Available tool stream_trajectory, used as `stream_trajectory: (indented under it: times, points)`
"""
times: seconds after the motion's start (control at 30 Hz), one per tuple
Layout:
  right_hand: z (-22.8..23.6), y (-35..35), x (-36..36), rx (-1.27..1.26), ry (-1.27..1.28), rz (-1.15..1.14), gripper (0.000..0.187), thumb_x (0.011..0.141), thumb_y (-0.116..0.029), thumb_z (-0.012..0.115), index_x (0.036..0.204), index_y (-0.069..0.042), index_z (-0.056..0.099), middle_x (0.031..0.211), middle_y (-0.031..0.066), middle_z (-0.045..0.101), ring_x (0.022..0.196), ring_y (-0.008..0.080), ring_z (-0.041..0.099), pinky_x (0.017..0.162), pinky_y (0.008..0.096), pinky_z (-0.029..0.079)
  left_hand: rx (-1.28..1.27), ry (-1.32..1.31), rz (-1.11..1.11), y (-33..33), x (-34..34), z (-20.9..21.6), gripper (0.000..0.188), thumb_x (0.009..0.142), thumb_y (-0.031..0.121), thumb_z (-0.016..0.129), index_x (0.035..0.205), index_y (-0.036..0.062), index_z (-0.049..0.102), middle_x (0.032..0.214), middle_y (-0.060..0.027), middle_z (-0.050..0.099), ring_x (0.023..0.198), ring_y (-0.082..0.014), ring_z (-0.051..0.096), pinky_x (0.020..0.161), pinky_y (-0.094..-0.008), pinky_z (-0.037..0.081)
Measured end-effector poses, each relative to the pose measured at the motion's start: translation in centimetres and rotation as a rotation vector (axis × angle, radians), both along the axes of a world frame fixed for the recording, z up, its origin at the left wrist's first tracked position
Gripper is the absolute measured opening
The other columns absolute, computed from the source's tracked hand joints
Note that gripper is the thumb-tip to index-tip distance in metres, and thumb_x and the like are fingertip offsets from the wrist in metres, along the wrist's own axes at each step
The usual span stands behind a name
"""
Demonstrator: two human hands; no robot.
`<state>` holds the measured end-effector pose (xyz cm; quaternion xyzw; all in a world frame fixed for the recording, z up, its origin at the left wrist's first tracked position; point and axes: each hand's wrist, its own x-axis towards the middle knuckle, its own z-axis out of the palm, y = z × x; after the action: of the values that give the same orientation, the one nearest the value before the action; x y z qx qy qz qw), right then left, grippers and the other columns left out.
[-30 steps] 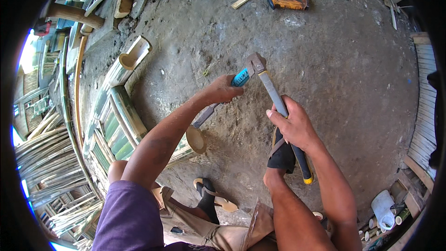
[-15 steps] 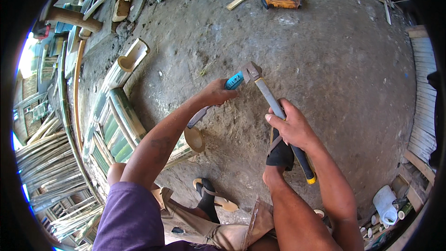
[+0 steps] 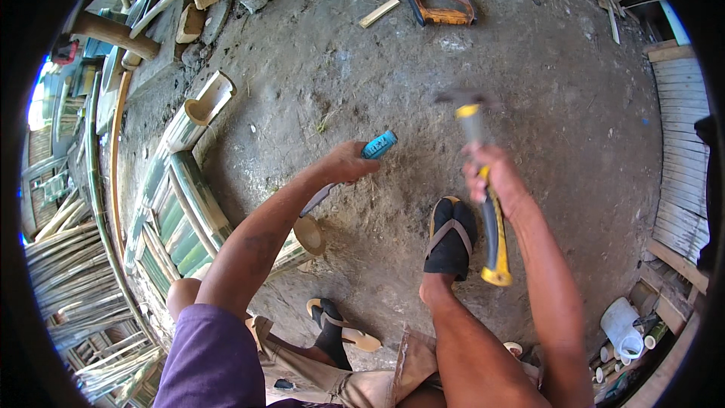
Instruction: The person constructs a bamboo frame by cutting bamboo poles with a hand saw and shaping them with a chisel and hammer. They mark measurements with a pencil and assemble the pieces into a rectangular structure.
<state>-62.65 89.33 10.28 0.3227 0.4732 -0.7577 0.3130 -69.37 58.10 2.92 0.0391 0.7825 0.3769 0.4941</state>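
My left hand (image 3: 351,164) is closed around a chisel (image 3: 379,145) with a blue handle. Its grey blade points down-left toward the cut end of a thick bamboo pole (image 3: 310,236); whether the tip touches the bamboo is hidden. That pole belongs to a green bamboo frame (image 3: 202,190) lying at my left. In my right hand (image 3: 498,172), blurred by motion, is a hammer (image 3: 496,245) with a grey and yellow handle. The hammer's head is up and away from the chisel's butt, to its right.
A handsaw (image 3: 443,6) with an orange-brown handle lies on the dirt floor ahead, beside a small wood strip (image 3: 379,13). Stacked bamboo strips (image 3: 72,264) fill the left side. My sandalled foot (image 3: 451,240) is below the hammer. A white container (image 3: 624,331) stands at the lower right.
The hammer has swung away from the chisel's butt, rightward, and its handle now stands more upright. The chisel stays in my left hand, nearly in place.
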Motion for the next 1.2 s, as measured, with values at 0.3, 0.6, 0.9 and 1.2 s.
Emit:
stream_trajectory:
  times: [0.3, 0.6, 0.9, 1.2]
  points:
    - [1.6, -0.3, -1.7, 0.004, -0.008, -0.110, 0.025, 0.102, -0.028, 0.054, 0.108, -0.004, 0.051, 0.072, -0.0021, 0.047, 0.048, 0.0039, 0.043, 0.038, 0.0222, 0.039, 0.057, -0.001, -0.041, -0.1, 0.4, -0.1, 0.029, 0.082, 0.029, 0.067, 0.090, 0.0018, 0.062, 0.061, -0.0029, 0.055, 0.050, -0.0150, 0.056, 0.048, -0.0357, 0.044]
    - [0.5, 0.0, -1.2, 0.060, -0.121, 0.238, 0.024, 0.103, -0.030, 0.054, 0.106, -0.007, 0.050, 0.069, -0.0028, 0.047, 0.046, 0.0032, 0.040, 0.035, 0.0230, 0.037, 0.024, 0.011, -0.075, 0.1, 0.7, 0.3, 0.029, 0.082, 0.028, 0.067, 0.090, 0.0013, 0.060, 0.061, -0.0032, 0.056, 0.050, -0.0150, 0.056, 0.049, -0.0370, 0.044]
    - [1.0, -1.9, -0.8, -0.153, -0.263, 0.304, 0.015, 0.101, -0.021, 0.055, 0.105, -0.007, 0.050, 0.067, -0.0007, 0.047, 0.043, 0.0049, 0.042, 0.034, 0.0256, 0.038, 0.014, -0.013, -0.109, -0.2, 0.7, 0.2, 0.028, 0.082, 0.027, 0.067, 0.089, 0.0015, 0.060, 0.061, -0.0039, 0.055, 0.051, -0.0149, 0.056, 0.049, -0.0369, 0.044]
    - [1.2, -2.1, -0.6, 0.056, -0.145, 0.091, 0.017, 0.101, -0.024, 0.053, 0.101, -0.009, 0.045, 0.068, -0.0016, 0.046, 0.046, 0.0057, 0.041, 0.037, 0.0245, 0.037, 0.068, -0.037, -0.046, -0.5, 1.0, -0.3, 0.026, 0.083, 0.025, 0.067, 0.088, 0.0022, 0.057, 0.063, -0.0033, 0.055, 0.052, -0.0136, 0.055, 0.049, -0.0356, 0.044]
